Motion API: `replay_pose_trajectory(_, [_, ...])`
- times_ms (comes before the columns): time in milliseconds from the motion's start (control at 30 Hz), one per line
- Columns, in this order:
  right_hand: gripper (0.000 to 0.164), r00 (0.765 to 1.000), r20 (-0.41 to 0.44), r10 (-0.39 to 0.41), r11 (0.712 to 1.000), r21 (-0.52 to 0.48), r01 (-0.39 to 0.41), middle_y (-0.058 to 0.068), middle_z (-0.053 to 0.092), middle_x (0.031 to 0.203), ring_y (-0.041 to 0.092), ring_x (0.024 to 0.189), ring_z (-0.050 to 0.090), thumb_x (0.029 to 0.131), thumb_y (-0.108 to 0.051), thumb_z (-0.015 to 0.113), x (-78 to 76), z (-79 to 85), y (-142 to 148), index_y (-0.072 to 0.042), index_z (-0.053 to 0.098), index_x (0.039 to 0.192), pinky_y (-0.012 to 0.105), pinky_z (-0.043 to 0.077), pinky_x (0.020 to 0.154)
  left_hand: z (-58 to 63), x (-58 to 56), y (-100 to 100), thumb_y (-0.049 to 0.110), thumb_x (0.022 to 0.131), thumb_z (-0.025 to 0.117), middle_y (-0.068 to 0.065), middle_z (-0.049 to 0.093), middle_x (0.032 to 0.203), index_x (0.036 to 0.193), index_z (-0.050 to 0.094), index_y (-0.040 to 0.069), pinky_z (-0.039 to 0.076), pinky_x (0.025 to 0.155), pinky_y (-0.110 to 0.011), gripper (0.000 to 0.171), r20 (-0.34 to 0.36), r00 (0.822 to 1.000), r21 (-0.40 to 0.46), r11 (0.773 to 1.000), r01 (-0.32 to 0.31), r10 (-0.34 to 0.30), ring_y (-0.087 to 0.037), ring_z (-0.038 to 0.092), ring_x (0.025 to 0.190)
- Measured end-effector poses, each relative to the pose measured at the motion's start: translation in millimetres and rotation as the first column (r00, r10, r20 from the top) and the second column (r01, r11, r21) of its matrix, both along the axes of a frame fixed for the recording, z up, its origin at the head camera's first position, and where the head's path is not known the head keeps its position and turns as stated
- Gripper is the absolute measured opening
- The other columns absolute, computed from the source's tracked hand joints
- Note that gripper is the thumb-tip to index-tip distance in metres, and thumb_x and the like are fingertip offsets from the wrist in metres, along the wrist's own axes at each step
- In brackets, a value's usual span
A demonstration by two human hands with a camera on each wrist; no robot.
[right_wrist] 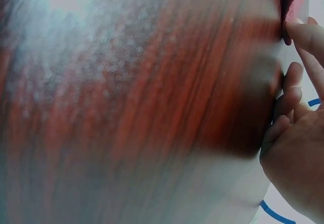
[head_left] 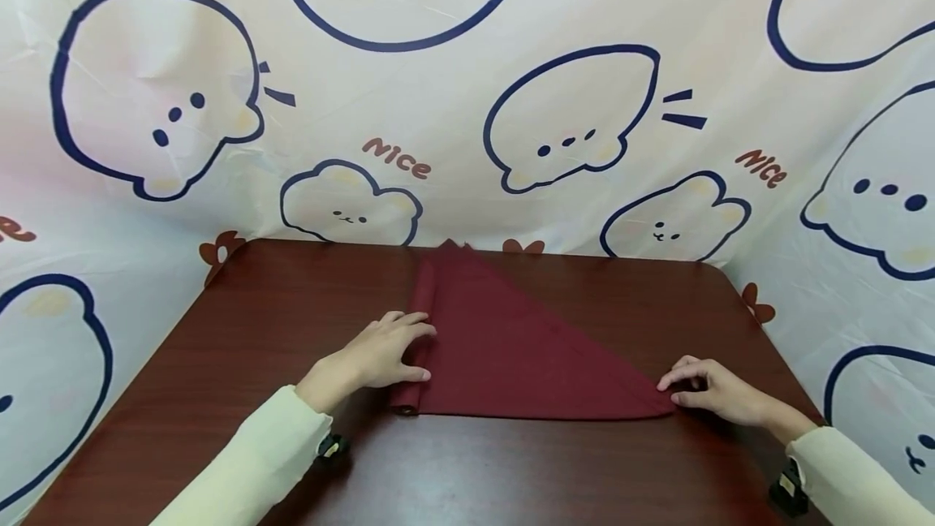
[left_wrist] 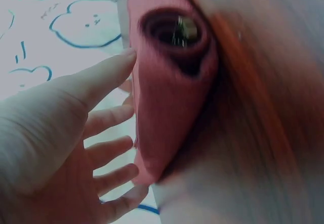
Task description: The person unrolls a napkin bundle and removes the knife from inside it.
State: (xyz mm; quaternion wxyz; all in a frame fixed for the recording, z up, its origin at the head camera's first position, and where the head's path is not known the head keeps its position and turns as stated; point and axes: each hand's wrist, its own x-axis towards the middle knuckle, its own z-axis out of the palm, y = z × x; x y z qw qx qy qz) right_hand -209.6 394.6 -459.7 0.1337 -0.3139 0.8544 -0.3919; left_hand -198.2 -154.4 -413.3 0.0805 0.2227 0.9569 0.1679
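Note:
A dark red cloth (head_left: 504, 347) lies on the table in a triangular shape, its left edge wound into a roll (head_left: 422, 299). My left hand (head_left: 387, 351) rests at the near part of the roll with fingers spread and only slightly bent. In the left wrist view the roll's spiral end (left_wrist: 174, 39) faces the camera, with a small pale patch inside that I cannot identify. At the cloth's pointed right corner (right_wrist: 291, 11), my right hand (head_left: 712, 390) pinches the tip between thumb and forefinger. Its other fingers are curled close to the tabletop.
The brown wooden table (head_left: 511, 469) reaches back to a white curtain (head_left: 453, 104) printed with blue cartoon outlines, which also hangs along both sides. The cloth's far point reaches the table's back edge. Dark wrist devices (head_left: 790, 489) sit at both sleeves.

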Motion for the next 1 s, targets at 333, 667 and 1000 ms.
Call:
replay_pose_trajectory(333, [0.018,1.0,0.0,-0.006,1.0,0.002,0.006,-0.001,0.064,0.099,0.007,0.078,0.048,0.095,-0.006,0.068,-0.8,-1.9,-1,-0.012,0.075,0.11,0.032,0.037,0.061,-7.8,2.6,10,0.038,0.087,0.079,-0.012,0.049,0.155,0.134,0.065,0.014,0.037,0.112,-0.059,0.055,0.02,1.0,-0.056,0.998,0.01,-0.009,-0.04,0.04,0.143])
replay_pose_trajectory(667, [0.019,1.0,-0.007,-0.005,1.0,-0.004,0.005,-0.002,0.064,0.099,0.006,0.079,0.049,0.094,-0.005,0.068,-1.9,-2.2,-2,-0.012,0.075,0.11,0.031,0.038,0.061,-3.5,3.1,-7,0.032,0.089,0.076,-0.011,0.044,0.158,0.134,0.065,0.013,0.037,0.112,-0.06,0.05,0.021,1.0,-0.072,0.997,-0.012,0.013,-0.039,0.041,0.142])
replay_pose_trajectory(1000, [0.019,1.0,-0.019,-0.006,1.0,-0.023,0.005,-0.003,0.065,0.098,0.009,0.078,0.049,0.093,-0.003,0.068,-1.3,-1.7,-1,-0.011,0.075,0.109,0.032,0.036,0.06,-0.1,3.0,-27,0.022,0.089,0.073,-0.015,0.041,0.16,0.132,0.061,0.014,0.035,0.113,-0.064,0.046,0.106,0.994,-0.01,0.999,-0.039,0.04,-0.043,0.041,0.141])
